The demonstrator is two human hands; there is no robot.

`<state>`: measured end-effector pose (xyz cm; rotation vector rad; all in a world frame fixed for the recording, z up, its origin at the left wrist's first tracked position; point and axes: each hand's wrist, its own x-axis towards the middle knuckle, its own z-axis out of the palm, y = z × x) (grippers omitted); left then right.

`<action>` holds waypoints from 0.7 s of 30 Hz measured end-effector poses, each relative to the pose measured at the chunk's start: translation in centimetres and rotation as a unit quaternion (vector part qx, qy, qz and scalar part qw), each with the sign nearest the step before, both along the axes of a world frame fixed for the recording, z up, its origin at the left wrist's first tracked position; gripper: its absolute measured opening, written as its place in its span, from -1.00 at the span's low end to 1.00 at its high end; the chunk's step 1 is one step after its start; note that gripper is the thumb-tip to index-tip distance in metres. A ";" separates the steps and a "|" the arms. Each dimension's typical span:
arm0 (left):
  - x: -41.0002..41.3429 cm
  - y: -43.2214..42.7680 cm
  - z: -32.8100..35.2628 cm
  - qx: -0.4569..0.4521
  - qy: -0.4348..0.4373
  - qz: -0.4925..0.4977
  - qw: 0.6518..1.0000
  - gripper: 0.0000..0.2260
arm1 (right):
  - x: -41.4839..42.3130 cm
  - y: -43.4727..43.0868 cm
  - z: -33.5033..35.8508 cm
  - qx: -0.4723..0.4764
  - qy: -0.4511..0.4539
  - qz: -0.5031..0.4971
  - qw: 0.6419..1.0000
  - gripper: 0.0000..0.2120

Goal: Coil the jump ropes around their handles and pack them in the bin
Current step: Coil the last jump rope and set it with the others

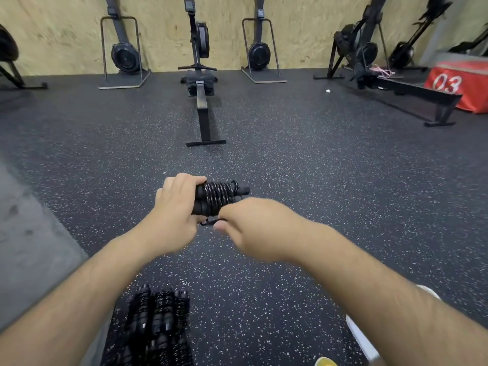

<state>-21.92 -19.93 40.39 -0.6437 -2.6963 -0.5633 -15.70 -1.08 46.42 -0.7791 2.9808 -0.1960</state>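
Gripping handles [200, 207] of rope [217, 198] at centre with left hand [175, 204], fingers wrapped over near end. Pinching loose strand just under coil with right hand [253, 228], fingers curled; blurred. Coil tight round both handles, far tips toward 2 o'clock. At 6 o'clock, bottom edge: pile [158, 326] of coiled ropes. Open floor [330, 180] from 9 through 3; rower [202, 101] at 12, red box [459, 83] at 2.

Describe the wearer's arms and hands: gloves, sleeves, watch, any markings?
Left hand and right hand are bare: no gloves, rings or markings visible. Both forearms are bare too, with no sleeves, watch or wristbands up to the frame edge. The right hand is slightly motion-blurred, so small details there can't be checked.
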 end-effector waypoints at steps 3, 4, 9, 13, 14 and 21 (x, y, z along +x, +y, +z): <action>0.1 -0.2 0.5 -0.004 -0.009 -0.020 1.000 -0.39 | -1.0 1.3 0.3 -0.019 0.074 -0.002 0.997 -0.75; 0.1 -0.3 0.5 -0.012 -0.016 -0.031 0.999 -0.38 | -1.3 1.7 0.3 -0.023 0.098 -0.001 0.995 -0.76; 1.3 0.2 1.0 -0.057 -0.039 -0.143 0.987 -0.44 | -2.7 3.1 0.4 -0.125 0.138 0.026 0.982 -0.82; 3.2 1.8 1.5 -0.012 -0.180 -0.169 0.969 -0.37 | -3.7 4.3 0.7 -0.284 -0.013 0.025 0.959 -0.89; 3.6 2.1 1.7 0.042 -0.217 -0.170 0.960 -0.33 | -4.0 4.8 0.8 -0.350 -0.078 0.018 0.933 -0.91; 4.2 3.3 3.0 0.349 -0.231 -0.148 0.896 -0.24 | -5.7 4.5 -2.3 -0.473 -0.116 -0.074 0.870 -0.87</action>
